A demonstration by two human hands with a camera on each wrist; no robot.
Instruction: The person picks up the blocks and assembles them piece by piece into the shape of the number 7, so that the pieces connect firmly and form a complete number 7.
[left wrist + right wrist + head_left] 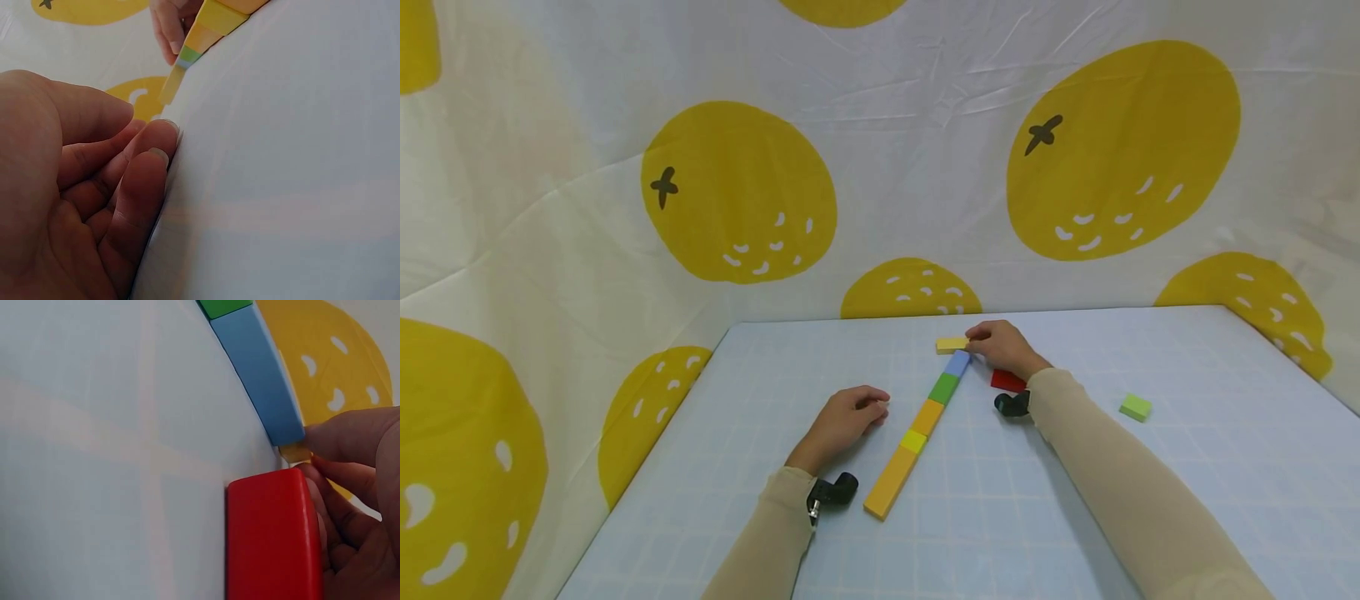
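Note:
A slanting row of wooden blocks lies flat on the table: a long orange block [891, 483] nearest, then a small yellow block [913, 442], a shorter orange block [927, 418], a green block [943, 388] and a blue block [957, 363]. Just beyond the blue end, a pale yellow block [951, 345] lies crosswise. My right hand [1003, 348] pinches that block's right end between thumb and fingers; the blue block partly hides it in the right wrist view. My left hand [846, 421] rests loosely curled on the table, left of the row, holding nothing.
A red block [272, 534] lies right beside my right hand, partly under the wrist in the head view. A light green block [1136, 407] lies farther right. A white curtain [910, 192] with yellow fruit prints hangs behind the table and along its left side.

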